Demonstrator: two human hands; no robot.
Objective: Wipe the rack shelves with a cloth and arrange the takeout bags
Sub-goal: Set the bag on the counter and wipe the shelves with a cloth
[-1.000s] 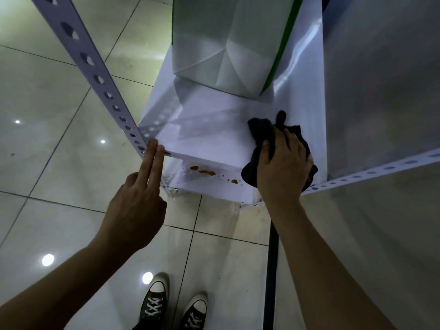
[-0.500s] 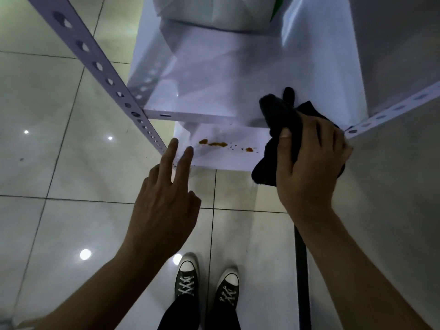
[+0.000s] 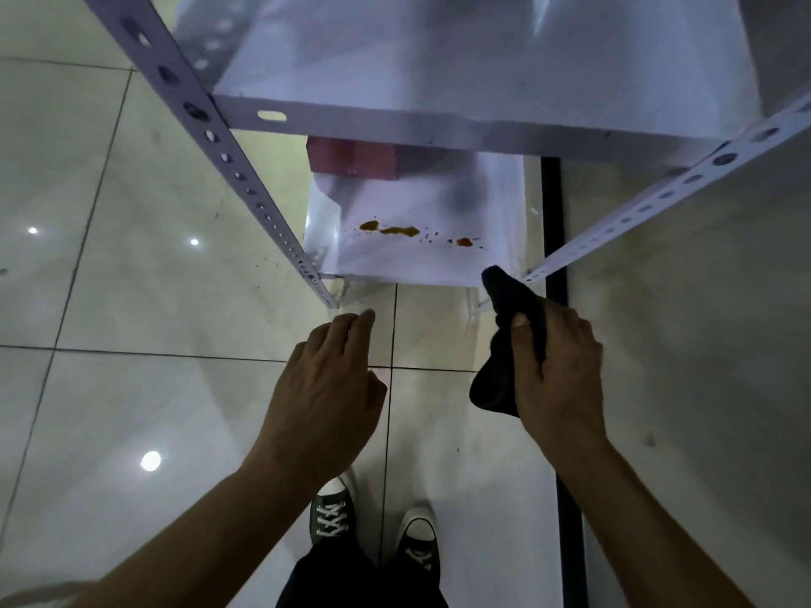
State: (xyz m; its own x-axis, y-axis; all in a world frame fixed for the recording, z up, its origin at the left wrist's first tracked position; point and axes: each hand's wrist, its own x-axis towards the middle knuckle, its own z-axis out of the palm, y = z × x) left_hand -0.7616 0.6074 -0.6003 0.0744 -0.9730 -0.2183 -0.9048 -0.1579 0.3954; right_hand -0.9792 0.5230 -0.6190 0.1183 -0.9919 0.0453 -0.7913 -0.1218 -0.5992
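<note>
Head view looks down on glossy pale floor tiles (image 3: 131, 300) with ceiling-light reflections and a white metal rack (image 3: 210, 125) of perforated uprights. Upper shelf (image 3: 439, 81) is white and bare where visible. Lower shelf (image 3: 417, 261) carries orange-brown stains (image 3: 397, 231) and a red box (image 3: 355, 162) at its back. Right hand (image 3: 555, 370) grips a dark cloth (image 3: 509, 344), bunched, just off the lower shelf's front right corner. Left hand (image 3: 329, 392) hovers empty, fingers loosely bent, touching nothing. Green sneakers (image 3: 333, 515) stand below.
</note>
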